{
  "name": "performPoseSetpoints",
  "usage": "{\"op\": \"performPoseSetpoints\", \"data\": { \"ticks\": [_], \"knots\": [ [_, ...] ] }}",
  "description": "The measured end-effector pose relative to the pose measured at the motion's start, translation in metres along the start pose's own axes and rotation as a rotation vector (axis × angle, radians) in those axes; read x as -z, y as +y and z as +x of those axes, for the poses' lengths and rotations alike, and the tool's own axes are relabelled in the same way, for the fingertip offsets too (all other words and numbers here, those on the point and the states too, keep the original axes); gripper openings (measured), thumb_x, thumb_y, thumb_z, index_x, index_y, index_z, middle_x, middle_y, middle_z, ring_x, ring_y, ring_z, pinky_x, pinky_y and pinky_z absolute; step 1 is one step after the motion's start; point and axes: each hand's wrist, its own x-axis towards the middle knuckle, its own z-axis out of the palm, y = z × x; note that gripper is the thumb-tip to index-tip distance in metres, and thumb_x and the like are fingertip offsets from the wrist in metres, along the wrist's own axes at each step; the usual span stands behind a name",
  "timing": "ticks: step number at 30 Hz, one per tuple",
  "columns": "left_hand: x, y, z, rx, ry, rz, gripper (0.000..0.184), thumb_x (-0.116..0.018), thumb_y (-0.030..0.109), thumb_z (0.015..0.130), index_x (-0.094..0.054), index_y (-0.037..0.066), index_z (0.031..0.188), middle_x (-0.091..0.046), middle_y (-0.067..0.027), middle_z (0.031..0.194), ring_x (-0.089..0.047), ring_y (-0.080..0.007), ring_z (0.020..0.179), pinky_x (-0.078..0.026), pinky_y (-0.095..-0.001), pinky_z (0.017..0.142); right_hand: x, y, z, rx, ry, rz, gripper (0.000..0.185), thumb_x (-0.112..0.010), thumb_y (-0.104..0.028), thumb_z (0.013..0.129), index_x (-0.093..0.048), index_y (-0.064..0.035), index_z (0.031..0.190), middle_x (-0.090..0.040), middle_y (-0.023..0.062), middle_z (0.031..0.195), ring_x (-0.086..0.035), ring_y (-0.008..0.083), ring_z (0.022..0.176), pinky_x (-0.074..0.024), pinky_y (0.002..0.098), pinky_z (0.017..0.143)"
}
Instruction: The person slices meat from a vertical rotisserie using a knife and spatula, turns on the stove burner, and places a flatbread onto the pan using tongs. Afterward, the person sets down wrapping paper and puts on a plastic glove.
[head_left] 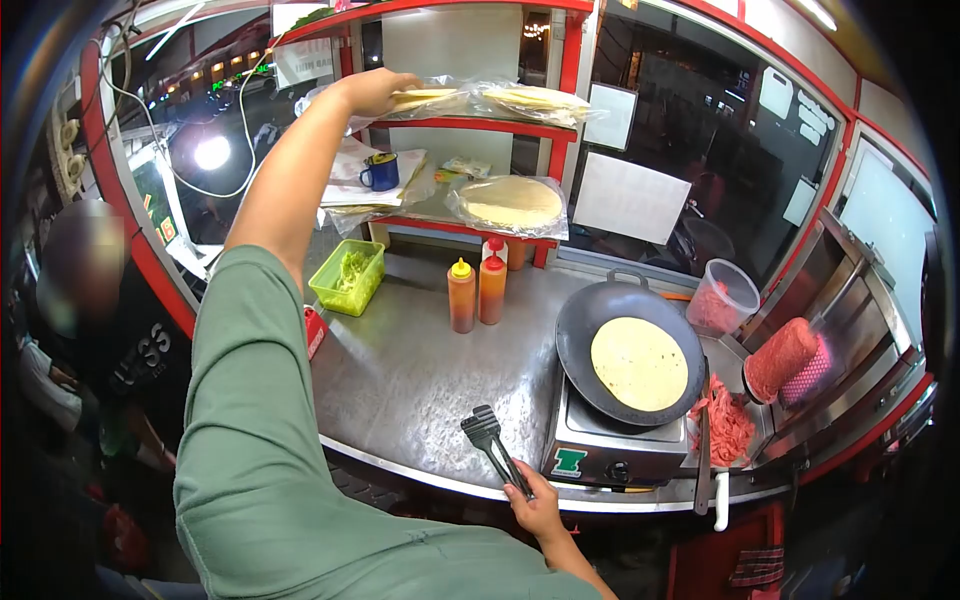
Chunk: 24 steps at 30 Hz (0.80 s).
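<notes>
My left hand (375, 92) reaches up to the top shelf, with its fingers bent over the edge of a clear plastic bag of flatbreads (432, 96); the fingertips are partly hidden. In my right hand (538, 502), low at the counter's front edge, is a pair of black tongs (484, 428), tips pointing away from me. To the right of the tongs, a round flatbread (640, 364) lies flat in a dark pan (577, 345) on a gas stove (610, 460).
Sauce bottles (461, 298) and a green tub of lettuce (347, 278) stand on the steel counter (400, 375). Bagged flatbreads (512, 203) and a blue mug (380, 173) sit on the lower shelf. Right of the stove are shredded meat (724, 428), a long knife (704, 450) and a meat spit (782, 360). A person (120, 330) stands at left.
</notes>
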Motion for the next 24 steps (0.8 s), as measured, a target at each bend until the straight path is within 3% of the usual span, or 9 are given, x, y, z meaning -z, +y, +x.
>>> {"op": "performPoseSetpoints", "data": {
  "ticks": [3, 4, 5, 11, 13, 16, 19, 20, 24],
  "knots": [
    [-0.004, 0.004, 0.020, 0.110, 0.048, 0.182, 0.033, -0.063, 0.016, 0.092, -0.073, 0.008, 0.122, -0.075, -0.0228, 0.109, -0.071, -0.0426, 0.101, -0.056, -0.0482, 0.093, -0.011, 0.010, 0.002, -0.085, 0.022, 0.024, 0.049, -0.079, -0.015, 0.092, -0.065, 0.0026, 0.135, -0.074, 0.0177, 0.104, -0.071, 0.0229, 0.090, -0.0565, 0.0343, 0.083],
    [-0.009, -0.001, 0.028, 0.126, 0.095, 0.223, 0.029, -0.066, 0.027, 0.092, -0.078, 0.006, 0.109, -0.075, -0.0226, 0.106, -0.071, -0.0425, 0.099, -0.056, -0.0481, 0.090, -0.010, 0.009, 0.004, -0.015, 0.019, -0.079, 0.049, -0.080, -0.015, 0.090, -0.066, 0.0018, 0.134, -0.074, 0.0206, 0.105, -0.073, 0.0276, 0.090, -0.0569, 0.0346, 0.082],
    [-0.012, -0.008, 0.035, 0.207, 0.169, 0.177, 0.030, -0.067, 0.029, 0.093, -0.078, 0.007, 0.110, -0.075, -0.0227, 0.107, -0.071, -0.0425, 0.101, -0.056, -0.0485, 0.091, -0.009, 0.012, 0.005, 0.047, -0.011, -0.132, 0.050, -0.081, -0.018, 0.090, -0.066, -0.0005, 0.134, -0.075, 0.0207, 0.101, -0.075, 0.0318, 0.086, -0.0586, 0.0387, 0.078],
    [-0.037, -0.110, 0.061, 0.605, 0.362, -0.006, 0.044, -0.071, 0.043, 0.092, -0.079, 0.003, 0.107, -0.074, -0.0243, 0.112, -0.070, -0.0408, 0.110, -0.055, -0.0461, 0.098, -0.017, 0.014, -0.001, 0.055, 0.017, -0.188, 0.056, -0.085, -0.019, 0.088, -0.065, -0.0013, 0.136, -0.071, 0.0147, 0.089, -0.070, 0.0250, 0.070, -0.0581, 0.0350, 0.066],
    [-0.052, -0.131, 0.055, 0.854, 0.486, -0.129, 0.042, -0.074, 0.038, 0.093, -0.078, 0.001, 0.113, -0.075, -0.0244, 0.114, -0.073, -0.0386, 0.108, -0.059, -0.0476, 0.092, -0.016, 0.010, 0.001, 0.066, 0.036, -0.209, 0.055, -0.085, -0.020, 0.088, -0.065, -0.0011, 0.136, -0.071, 0.0135, 0.087, -0.069, 0.0234, 0.069, -0.0577, 0.0343, 0.065],
    [-0.074, -0.140, 0.049, 1.041, 0.891, -1.091, 0.039, -0.073, 0.027, 0.097, -0.071, -0.001, 0.124, -0.075, -0.0214, 0.117, -0.075, -0.0362, 0.107, -0.062, -0.0520, 0.085, -0.016, 0.008, 0.001, 0.059, 0.034, -0.218, 0.054, -0.085, -0.019, 0.088, -0.065, -0.0004, 0.135, -0.070, 0.0125, 0.086, -0.068, 0.0219, 0.067, -0.0576, 0.0335, 0.064],
    [-0.064, -0.125, 0.030, 0.998, 1.244, -1.632, 0.041, -0.068, 0.015, 0.100, -0.059, -0.003, 0.136, -0.069, -0.0190, 0.123, -0.074, -0.0354, 0.106, -0.064, -0.0557, 0.079, -0.017, 0.008, 0.002, 0.066, 0.049, -0.213, 0.054, -0.085, -0.018, 0.087, -0.066, -0.0003, 0.134, -0.070, 0.0121, 0.085, -0.068, 0.0210, 0.066, -0.0571, 0.0327, 0.062],
    [-0.052, -0.102, 0.019, 0.990, 1.336, -1.688, 0.037, -0.059, 0.012, 0.105, -0.053, -0.003, 0.138, -0.066, -0.0188, 0.126, -0.074, -0.0380, 0.105, -0.063, -0.0584, 0.085, -0.017, 0.008, 0.002, 0.065, 0.047, -0.214, 0.054, -0.085, -0.018, 0.087, -0.066, -0.0003, 0.134, -0.070, 0.0119, 0.085, -0.068, 0.0205, 0.065, -0.0571, 0.0324, 0.062],
    [-0.073, -0.150, -0.014, 0.615, 1.512, -1.799, 0.039, -0.050, 0.014, 0.108, -0.049, -0.001, 0.144, -0.062, -0.0206, 0.136, -0.068, -0.0407, 0.117, -0.058, -0.0625, 0.097, -0.018, 0.011, 0.001, 0.070, 0.039, -0.202, 0.054, -0.086, -0.018, 0.087, -0.066, -0.0004, 0.134, -0.070, 0.0112, 0.085, -0.067, 0.0189, 0.064, -0.0567, 0.0316, 0.061]
  ]
}}
